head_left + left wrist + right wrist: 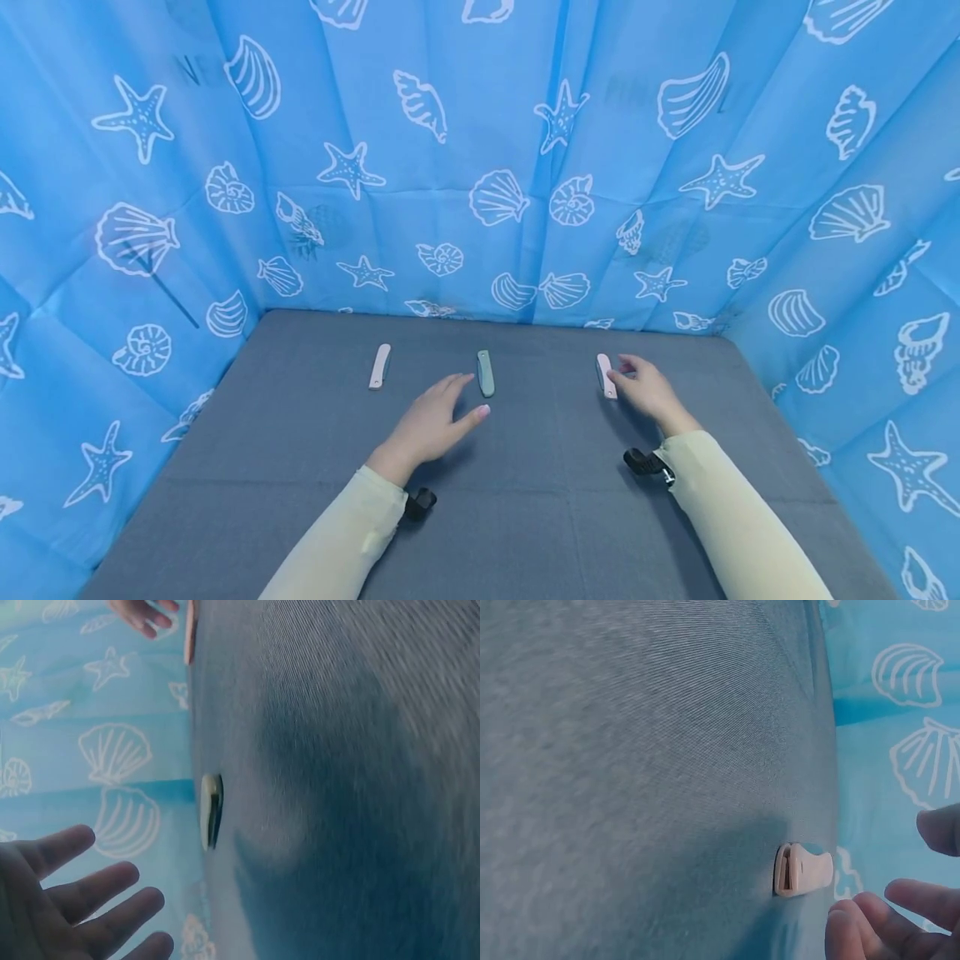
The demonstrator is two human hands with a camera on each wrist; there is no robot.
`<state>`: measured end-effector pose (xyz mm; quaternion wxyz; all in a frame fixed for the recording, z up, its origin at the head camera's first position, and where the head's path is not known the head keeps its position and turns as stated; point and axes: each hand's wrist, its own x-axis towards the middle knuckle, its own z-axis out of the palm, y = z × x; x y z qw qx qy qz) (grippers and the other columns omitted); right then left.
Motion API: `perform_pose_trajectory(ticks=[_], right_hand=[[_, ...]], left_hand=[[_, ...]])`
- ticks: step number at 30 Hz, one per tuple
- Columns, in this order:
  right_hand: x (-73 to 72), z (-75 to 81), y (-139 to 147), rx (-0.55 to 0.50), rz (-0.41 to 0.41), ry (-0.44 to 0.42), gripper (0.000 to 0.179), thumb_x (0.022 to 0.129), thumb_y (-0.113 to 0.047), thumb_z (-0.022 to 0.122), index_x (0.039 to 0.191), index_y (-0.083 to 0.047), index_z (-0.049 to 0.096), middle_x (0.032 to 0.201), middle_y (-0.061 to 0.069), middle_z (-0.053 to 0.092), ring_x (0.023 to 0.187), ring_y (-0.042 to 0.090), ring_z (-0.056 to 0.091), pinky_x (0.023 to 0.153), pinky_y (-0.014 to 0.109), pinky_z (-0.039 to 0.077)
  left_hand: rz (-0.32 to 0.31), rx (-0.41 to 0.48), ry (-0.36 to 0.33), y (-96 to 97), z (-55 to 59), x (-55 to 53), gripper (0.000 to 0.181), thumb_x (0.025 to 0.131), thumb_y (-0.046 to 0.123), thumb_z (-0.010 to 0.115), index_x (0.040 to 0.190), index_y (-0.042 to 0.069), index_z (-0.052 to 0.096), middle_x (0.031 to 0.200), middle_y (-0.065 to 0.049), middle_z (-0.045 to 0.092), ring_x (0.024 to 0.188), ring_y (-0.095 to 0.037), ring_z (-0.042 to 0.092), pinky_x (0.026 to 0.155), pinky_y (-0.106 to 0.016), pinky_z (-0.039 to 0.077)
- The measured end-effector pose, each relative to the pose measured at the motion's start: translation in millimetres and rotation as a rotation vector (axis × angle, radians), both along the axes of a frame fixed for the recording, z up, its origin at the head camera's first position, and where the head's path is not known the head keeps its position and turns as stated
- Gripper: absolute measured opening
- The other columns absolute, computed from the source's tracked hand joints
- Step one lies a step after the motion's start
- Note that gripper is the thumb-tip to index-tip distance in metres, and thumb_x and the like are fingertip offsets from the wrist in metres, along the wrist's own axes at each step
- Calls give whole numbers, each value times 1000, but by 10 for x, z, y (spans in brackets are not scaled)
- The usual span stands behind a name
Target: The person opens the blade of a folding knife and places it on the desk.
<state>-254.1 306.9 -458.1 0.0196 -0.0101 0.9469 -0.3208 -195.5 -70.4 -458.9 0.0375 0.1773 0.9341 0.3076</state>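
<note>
Three slim folded pieces shaped like folding knives lie spaced apart on the grey table. The left one [380, 367] is pale pink, the middle one [486, 373] green, the right one [606, 376] pink. My left hand [429, 423] hovers with spread fingers just short of the green folding knife, which stands out beyond the fingers in the left wrist view. Beside the pink folding knife on the right is my right hand [647, 390], its fingers loosely bent. The right wrist view shows a gap between those fingers and the pink folding knife [802, 870], whose slotted end faces the camera.
A grey cloth covers the tabletop [510, 517]. Blue curtains [465, 150] with white shells and starfish hang behind it and along both sides. Black straps [420, 503] sit at the wrists below pale sleeves.
</note>
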Motion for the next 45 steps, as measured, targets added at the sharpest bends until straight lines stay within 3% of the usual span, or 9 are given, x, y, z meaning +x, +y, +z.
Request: perform_pose_trajectory(ticks=[4, 12, 18, 29, 35, 40, 45], right_hand=[[-70, -11, -19, -12, -21, -12, 55, 103, -25, 53, 142, 13, 43, 129, 33, 55, 121, 47, 52, 97, 57, 44], [-177, -75, -22, -30, -49, -72, 50, 102, -21, 54, 136, 15, 48, 127, 34, 54, 115, 44, 55, 95, 55, 47], [-205, -133, -47, -41, -82, -94, 45, 98, -14, 58, 130, 17, 51, 121, 33, 57, 107, 40, 57, 91, 51, 49], [-245, -164, -142, -18, -142, -161, 43, 93, -11, 64, 127, 14, 54, 109, 27, 64, 90, 30, 61, 76, 40, 52], [-262, -165, -129, -33, -164, -183, 34, 92, -16, 67, 113, 9, 60, 101, 21, 63, 85, 26, 59, 70, 34, 51], [-247, -140, -96, -167, -159, -218, 23, 91, -12, 70, 99, 8, 61, 85, 11, 61, 71, 15, 57, 60, 26, 50], [-166, -89, -121, -358, -149, -261, 23, 91, -9, 70, 99, 9, 59, 83, 10, 58, 67, 10, 57, 59, 21, 52]], left_hand=[[30, 112, -63, 46, -21, -16, 74, 99, 65, 44, 156, 18, 36, 157, -9, 38, 143, -30, 37, 114, -52, 33], [55, 355, -106, 175, -37, -53, 64, 104, 53, 45, 151, 11, 41, 148, -13, 50, 135, -32, 48, 110, -53, 39], [85, 473, -175, 378, -67, -76, 59, 103, 53, 47, 147, 14, 46, 141, -9, 56, 130, -29, 53, 106, -50, 43], [116, 517, -211, 791, -126, -179, 48, 104, 46, 50, 142, 17, 52, 132, -6, 63, 118, -23, 62, 97, -45, 50], [145, 556, -227, 905, -185, -213, 46, 104, 45, 50, 141, 17, 52, 129, -5, 64, 116, -23, 62, 96, -45, 50], [180, 616, -234, 1012, -203, -237, 43, 104, 41, 52, 138, 14, 55, 126, -6, 66, 116, -25, 62, 97, -45, 50], [183, 638, -234, 1128, -228, -266, 42, 104, 39, 53, 135, 10, 58, 122, -5, 67, 113, -24, 64, 94, -43, 51]])
